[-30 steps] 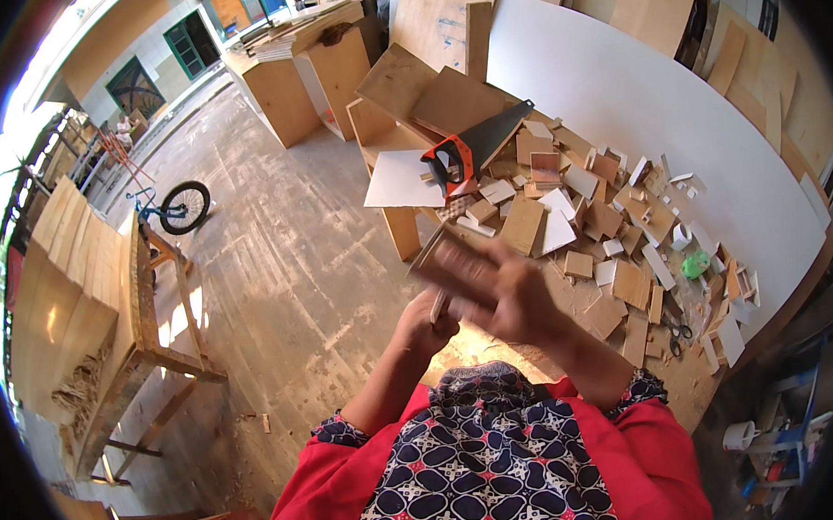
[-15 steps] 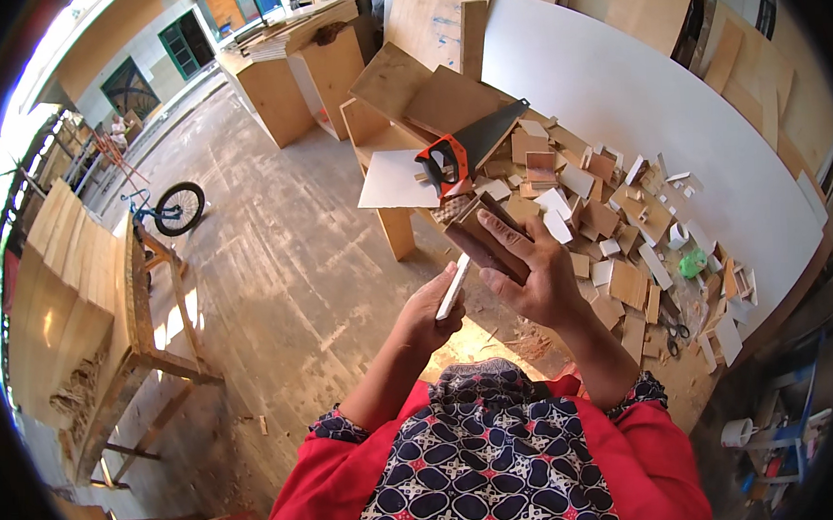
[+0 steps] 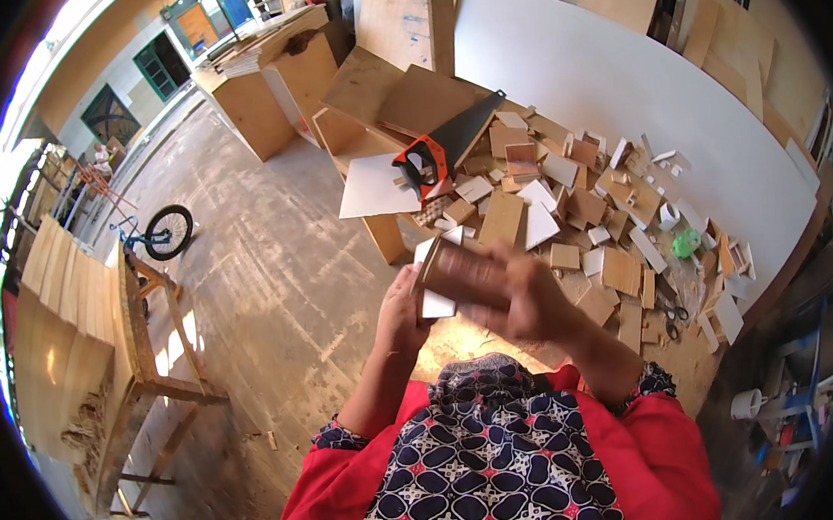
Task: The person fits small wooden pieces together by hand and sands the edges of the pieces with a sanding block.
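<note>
My left hand (image 3: pixel 402 309) is closed round a small white board (image 3: pixel 439 305), held upright in front of my chest. In my right hand (image 3: pixel 537 301), somewhat smeared by motion, is a brown sanding block (image 3: pixel 463 272), a rectangular block with what looks like sandpaper round it. The block lies across the white board and covers part of it; the contact face is hidden. Just beyond my hands, a handsaw (image 3: pixel 466 128) with an orange and black handle rests on a low wooden stand, beside a white panel (image 3: pixel 376 185).
Wood and white offcuts (image 3: pixel 622 274) are heaped on the right, with scissors (image 3: pixel 677 318) and crumpled green plastic (image 3: pixel 685 242) among them. A large white sheet (image 3: pixel 575 58) stands behind. Left are a workbench (image 3: pixel 62 340) with boards and a bicycle wheel (image 3: pixel 169 232); farther back, a wooden cabinet (image 3: pixel 247 114).
The sanding block has come left and down onto the white board and turned nearly level. My left hand has moved slightly left, turning the board's broad face into view.
</note>
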`<control>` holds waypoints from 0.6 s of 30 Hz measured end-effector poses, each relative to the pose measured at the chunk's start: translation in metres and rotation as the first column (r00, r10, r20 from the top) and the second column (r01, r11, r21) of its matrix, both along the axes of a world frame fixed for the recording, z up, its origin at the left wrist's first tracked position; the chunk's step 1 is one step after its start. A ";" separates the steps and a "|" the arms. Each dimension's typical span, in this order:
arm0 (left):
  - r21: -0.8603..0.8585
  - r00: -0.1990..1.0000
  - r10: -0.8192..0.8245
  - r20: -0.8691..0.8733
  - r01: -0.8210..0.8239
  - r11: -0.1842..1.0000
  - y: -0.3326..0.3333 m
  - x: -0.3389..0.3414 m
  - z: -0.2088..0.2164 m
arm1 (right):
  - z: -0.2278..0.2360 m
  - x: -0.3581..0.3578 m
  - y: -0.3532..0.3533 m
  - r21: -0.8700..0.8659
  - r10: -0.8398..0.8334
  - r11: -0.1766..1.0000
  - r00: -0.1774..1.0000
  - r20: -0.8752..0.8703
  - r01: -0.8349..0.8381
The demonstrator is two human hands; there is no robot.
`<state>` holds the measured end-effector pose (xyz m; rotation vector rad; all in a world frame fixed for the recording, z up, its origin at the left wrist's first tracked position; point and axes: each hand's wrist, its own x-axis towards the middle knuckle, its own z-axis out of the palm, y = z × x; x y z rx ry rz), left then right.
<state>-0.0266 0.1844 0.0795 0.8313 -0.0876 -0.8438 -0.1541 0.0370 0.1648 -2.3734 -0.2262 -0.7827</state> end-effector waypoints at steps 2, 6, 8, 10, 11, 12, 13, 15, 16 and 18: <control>0.032 0.990 0.017 0.140 -0.022 0.999 0.002 -0.002 0.007 | -0.015 0.010 -0.030 0.082 -0.258 0.961 0.962 -0.090 0.265; -0.003 0.972 0.186 0.141 -0.187 0.982 0.002 -0.005 0.014 | -0.048 0.008 -0.031 0.759 -0.030 0.651 1.000 -0.006 0.024; -0.030 0.978 0.176 0.108 -0.174 0.984 0.003 -0.004 0.007 | -0.066 0.007 -0.018 0.742 0.005 0.668 0.998 0.067 -0.053; -0.051 0.993 0.104 0.053 -0.101 0.994 0.007 0.000 -0.009 | -0.071 0.000 -0.009 0.608 -0.042 0.792 0.998 -0.046 0.061; -0.048 0.995 0.094 0.042 -0.092 0.995 0.007 -0.002 -0.008 | -0.078 0.003 -0.005 0.650 -0.053 0.757 0.998 -0.035 0.063; -0.045 0.996 0.083 0.031 -0.081 0.996 0.006 -0.007 -0.006 | -0.083 0.005 -0.002 0.691 -0.066 0.720 0.998 -0.025 0.064; -0.042 0.997 0.071 0.019 -0.071 0.997 0.006 -0.010 -0.006 | -0.085 0.003 -0.004 0.682 -0.069 0.728 0.997 -0.031 0.071; -0.076 0.999 -0.025 -0.021 0.023 0.997 0.014 -0.009 -0.012 | -0.087 0.001 -0.004 0.672 -0.072 0.736 0.997 -0.041 0.081; -0.094 0.996 -0.075 -0.041 0.071 0.993 0.018 -0.008 -0.016 | -0.086 0.001 -0.002 0.627 -0.102 0.772 0.994 -0.040 0.105; -0.110 0.991 -0.092 -0.099 0.081 0.991 0.023 -0.008 -0.020 | -0.081 -0.001 0.003 0.526 -0.159 0.836 0.987 -0.039 0.155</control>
